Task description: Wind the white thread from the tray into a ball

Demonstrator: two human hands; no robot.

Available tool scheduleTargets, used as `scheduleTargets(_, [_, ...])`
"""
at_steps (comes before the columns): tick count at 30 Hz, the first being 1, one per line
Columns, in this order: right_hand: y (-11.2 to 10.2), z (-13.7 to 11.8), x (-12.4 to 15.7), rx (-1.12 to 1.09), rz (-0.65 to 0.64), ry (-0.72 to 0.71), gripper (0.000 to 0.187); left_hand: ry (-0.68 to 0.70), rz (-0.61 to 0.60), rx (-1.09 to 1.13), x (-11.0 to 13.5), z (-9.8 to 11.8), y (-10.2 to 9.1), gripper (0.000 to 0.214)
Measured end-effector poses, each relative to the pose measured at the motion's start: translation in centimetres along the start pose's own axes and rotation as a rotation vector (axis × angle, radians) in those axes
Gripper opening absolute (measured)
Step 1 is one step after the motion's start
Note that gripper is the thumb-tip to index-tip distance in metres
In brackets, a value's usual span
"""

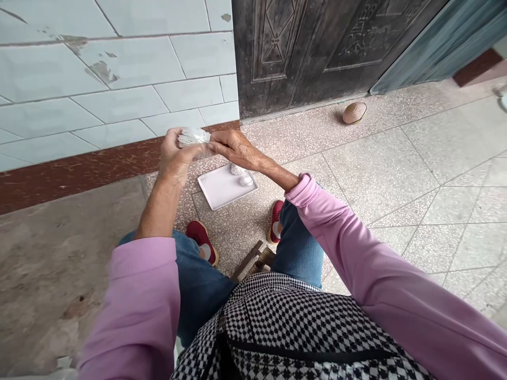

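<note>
the likeliest slip, as i judge it, is the silvery paper bundle (193, 137) fanning apart or dropping: it is held in the air above centre of the frame, over the floor (380, 174) rather than on any support, and only the ends of it are gripped, so a loose pinch or a gust through the doorway could scatter thin sheets across the speckled tiles. a piece that falls might miss the white tray (219, 194), which lies on the floor just below the hands and between the two red shoes (202, 240), and it is a small target from this height. the two crumpled silvery pieces (237, 169) already lying at the tray's far edge sit close to its rim, so a falling bundle or a nudge from a foot could knock them off. the left hand (174, 158) is curled closed around the left end of the bundle, thumb on top and fingers underneath. the right hand (233, 148) meets it from the right, fingers drawn narrow and pinching the bundle's right edge; the exact fingertip contact is blurred, so i cannot tell how many sheets it has. both hands touch the bundle and almost touch each other. a round tan object (354, 112) rests well apart, by the dark door (317, 47) in the upper right.
</note>
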State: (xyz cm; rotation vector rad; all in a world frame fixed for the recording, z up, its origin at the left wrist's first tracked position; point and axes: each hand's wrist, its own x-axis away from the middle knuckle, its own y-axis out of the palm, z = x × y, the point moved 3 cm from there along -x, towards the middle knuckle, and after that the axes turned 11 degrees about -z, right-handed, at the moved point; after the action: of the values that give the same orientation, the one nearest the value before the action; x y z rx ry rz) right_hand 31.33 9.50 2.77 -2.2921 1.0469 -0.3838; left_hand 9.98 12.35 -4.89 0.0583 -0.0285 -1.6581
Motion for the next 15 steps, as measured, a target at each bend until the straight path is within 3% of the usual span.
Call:
scheduleTargets(4, [-1.2, 0.4, 0.2, -0.004, 0.076, -0.024, 0.044, -0.086, -0.163, -0.074, 1.0, 0.7, 0.9, 0.077])
scheduleTargets(11, [-1.9, 1.7, 0.2, -0.082, 0.134, -0.03, 0.052, -0.263, -0.494, 0.107, 3.0, 1.7, 2.2, 0.082])
scheduleTargets(15, [-1.7, 2.4, -0.3, -0.19, 0.167, -0.043, 0.055, -0.201, -0.546, 0.213, 2.7, 1.5, 2.0, 0.083])
